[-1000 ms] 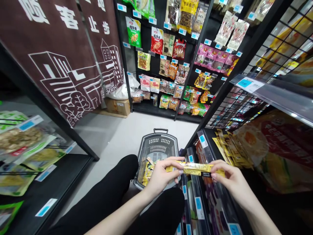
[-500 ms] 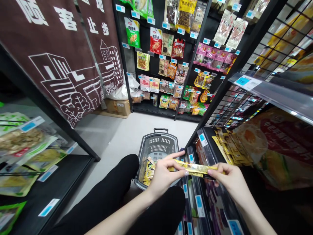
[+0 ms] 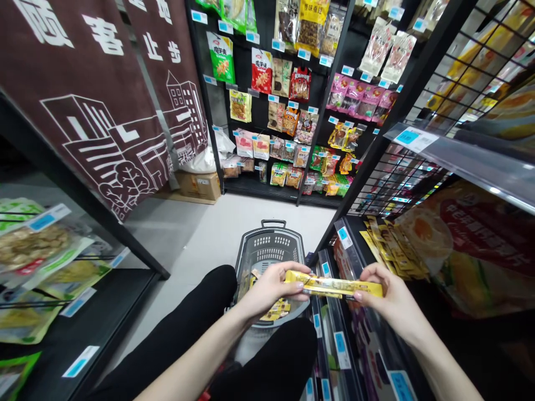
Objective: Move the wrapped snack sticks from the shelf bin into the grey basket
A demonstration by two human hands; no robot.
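Spanning the gap between the two hands, the slim yellow packets [image 3: 334,284] lie almost level, one end at nine o'clock and the other at three; how many are stacked together cannot be told. The left hand [image 3: 273,285] clamps the nine o'clock end, thumb below and fingers curled over the top. The right hand [image 3: 387,295] pinches near the three o'clock end between thumb and bent fingers, with a yellow tip showing beside them.

Taking the slim yellow packets as the centre of the dial, the grey shopping basket [image 3: 271,254] stands on the floor [image 3: 213,223] between nine and ten o'clock, its handle pointing to twelve. More yellow packs [image 3: 276,309] lie in its near end, partly hidden by the left hand and forearm. At two o'clock, a row of yellow sachets [image 3: 390,250] rests on a dark shelf, just beside a large bag [image 3: 480,250] at three. Price labels [image 3: 341,350] line the shelf edge at six. Black-clad legs [image 3: 179,334] reach in from between seven and nine. A brown curtain [image 3: 100,83] hangs at ten, with a cardboard box [image 3: 200,186] near its lower edge, and a snack rack [image 3: 288,192] stands towards eleven.
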